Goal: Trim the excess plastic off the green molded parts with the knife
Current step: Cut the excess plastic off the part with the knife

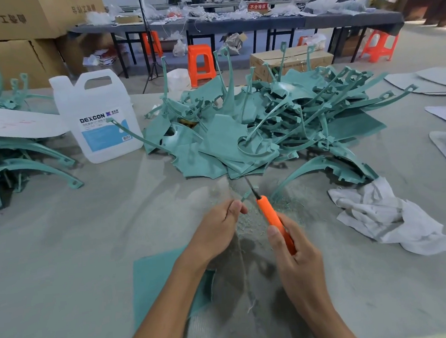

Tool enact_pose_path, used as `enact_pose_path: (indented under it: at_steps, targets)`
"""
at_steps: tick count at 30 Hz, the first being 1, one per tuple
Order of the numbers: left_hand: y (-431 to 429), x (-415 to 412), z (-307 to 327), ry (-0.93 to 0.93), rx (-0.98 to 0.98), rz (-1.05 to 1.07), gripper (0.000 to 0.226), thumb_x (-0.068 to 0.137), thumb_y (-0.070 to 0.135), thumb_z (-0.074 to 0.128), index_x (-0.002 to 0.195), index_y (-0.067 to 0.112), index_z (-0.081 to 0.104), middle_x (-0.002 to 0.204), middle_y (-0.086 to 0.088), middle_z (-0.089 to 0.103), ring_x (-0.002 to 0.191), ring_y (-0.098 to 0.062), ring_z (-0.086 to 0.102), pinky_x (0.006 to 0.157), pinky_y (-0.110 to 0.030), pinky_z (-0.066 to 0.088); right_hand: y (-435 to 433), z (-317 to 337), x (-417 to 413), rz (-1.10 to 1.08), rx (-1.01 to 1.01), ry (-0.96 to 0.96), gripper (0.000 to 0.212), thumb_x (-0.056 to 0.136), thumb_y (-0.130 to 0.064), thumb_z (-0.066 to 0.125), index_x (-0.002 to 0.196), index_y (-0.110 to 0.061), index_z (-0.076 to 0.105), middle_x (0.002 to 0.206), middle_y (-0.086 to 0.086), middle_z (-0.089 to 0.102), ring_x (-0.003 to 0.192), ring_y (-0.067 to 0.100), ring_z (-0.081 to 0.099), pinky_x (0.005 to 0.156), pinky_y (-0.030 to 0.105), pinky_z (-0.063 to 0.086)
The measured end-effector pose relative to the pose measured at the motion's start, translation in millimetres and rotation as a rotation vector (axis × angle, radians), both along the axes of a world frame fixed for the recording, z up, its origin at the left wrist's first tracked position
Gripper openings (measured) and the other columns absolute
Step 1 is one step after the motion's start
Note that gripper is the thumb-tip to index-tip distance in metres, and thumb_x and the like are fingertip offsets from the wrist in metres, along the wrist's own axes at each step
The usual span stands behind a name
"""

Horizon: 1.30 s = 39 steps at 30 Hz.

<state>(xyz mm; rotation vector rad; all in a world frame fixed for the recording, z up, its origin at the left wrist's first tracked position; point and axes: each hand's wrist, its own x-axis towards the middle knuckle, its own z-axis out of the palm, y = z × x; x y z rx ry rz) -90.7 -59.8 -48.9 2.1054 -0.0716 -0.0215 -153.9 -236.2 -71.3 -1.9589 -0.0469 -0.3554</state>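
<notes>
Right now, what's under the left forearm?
A flat green sheet lies on the table under the left forearm. Its left part and a strip right of the arm show; the middle is covered, so anything there can't be seen.

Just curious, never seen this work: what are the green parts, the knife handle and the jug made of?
Green parts: likely plastic, matte, thin moulded curves. Knife handle: probably smooth orange plastic; blade looks dark metal. Jug: translucent white plastic, faint sheen.
</notes>
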Motion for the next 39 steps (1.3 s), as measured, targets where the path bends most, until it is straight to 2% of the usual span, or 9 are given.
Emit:
enact_pose_path:
  at_steps: [4,14,19,25,29,32,35,37,39]
  targets:
    - [1,0,1,-0.005,0.014,0.004,0.037,0.107,0.047,0.031,0.09,0.035,0.062,0.069,0.035,0.055,0.073,0.005,0.05,0.071,-0.025,0.038,0,1,-1,-0.046,-0.038,0.015,0.037,0.092,-0.07,0.049,0.123,-0.054,0.061,0.086,-0.017,0.066,0.066,0.005,0.061,0.054,0.016,0.042]
    - [2,0,3,-0.024,0.012,-0.018,0.042,0.107,0.048,0.029,0.087,0.027,0.061,0.085,-0.004,0.062,0.081,-0.012,0.056,0.073,-0.026,0.044,1,-2,-1,-0.141,-0.132,0.067,0.039,0.091,-0.063,0.051,0.121,-0.045,0.068,0.076,-0.013,0.066,0.065,0.007,0.059,0.061,0.033,0.051]
    - [1,2,2,-0.004,0.009,-0.02,0.042,0.108,0.045,0.03,0.086,0.026,0.059,0.074,0.01,0.051,0.07,-0.004,0.049,0.068,-0.023,0.037,-2,0,-1,-0.241,-0.039,0.076,0.035,0.093,-0.063,0.049,0.118,-0.047,0.068,0.07,-0.015,0.06,0.064,0.004,0.055,0.062,0.03,0.043]
    - [1,1,1,-0.034,0.026,-0.02,0.044,0.107,0.049,0.029,0.085,0.026,0.059,0.073,0.009,0.051,0.072,-0.008,0.05,0.068,-0.025,0.039,3,2,-4,-0.183,-0.149,0.068,0.037,0.092,-0.058,0.052,0.121,-0.044,0.069,0.08,-0.012,0.066,0.07,0.007,0.061,0.064,0.031,0.049]
    - [1,0,2,-0.021,0.02,-0.022,0.039,0.108,0.044,0.031,0.086,0.031,0.06,0.077,0.017,0.055,0.072,0.008,0.053,0.068,-0.02,0.037,-1,0,-1,-0.276,-0.008,0.05,0.036,0.095,-0.061,0.05,0.122,-0.045,0.067,0.075,-0.012,0.065,0.07,0.007,0.061,0.064,0.034,0.048]
    - [6,-1,10,-0.006,-0.078,-0.032,0.035,0.109,0.039,0.034,0.096,0.032,0.065,0.076,0.009,0.059,0.065,0.003,0.052,0.07,-0.024,0.043,0,1,-1,-0.286,0.044,0.028,0.041,0.093,-0.066,0.047,0.126,-0.047,0.064,0.072,-0.013,0.062,0.066,0.005,0.056,0.064,0.032,0.045]
    - [18,-5,26,0.01,-0.035,-0.058,0.032,0.105,0.041,0.046,0.131,0.031,0.062,0.114,-0.003,0.069,0.098,-0.005,0.06,0.091,-0.026,0.046,0,2,-1,-0.285,0.105,0.009,0.043,0.091,-0.068,0.046,0.124,-0.049,0.063,0.078,-0.015,0.065,0.069,0.004,0.058,0.066,0.031,0.047]
    - [32,-14,32,-0.034,0.13,-0.017,0.055,0.101,0.044,0.054,0.151,0.025,0.042,0.147,0.001,0.049,0.134,-0.011,0.044,0.114,-0.029,0.031,-1,3,-2,-0.288,0.148,-0.015,0.032,0.092,-0.066,0.046,0.116,-0.054,0.064,0.081,-0.014,0.068,0.069,0.006,0.061,0.062,0.03,0.048]
    - [46,-36,35,-0.032,0.311,0.057,0.072,0.095,0.058,0.054,0.155,0.025,0.033,0.157,0.001,0.035,0.145,-0.016,0.03,0.121,-0.035,0.023,-1,4,-2,-0.273,0.16,-0.02,0.026,0.093,-0.066,0.044,0.106,-0.055,0.063,0.079,-0.008,0.067,0.065,0.01,0.06,0.06,0.037,0.051]
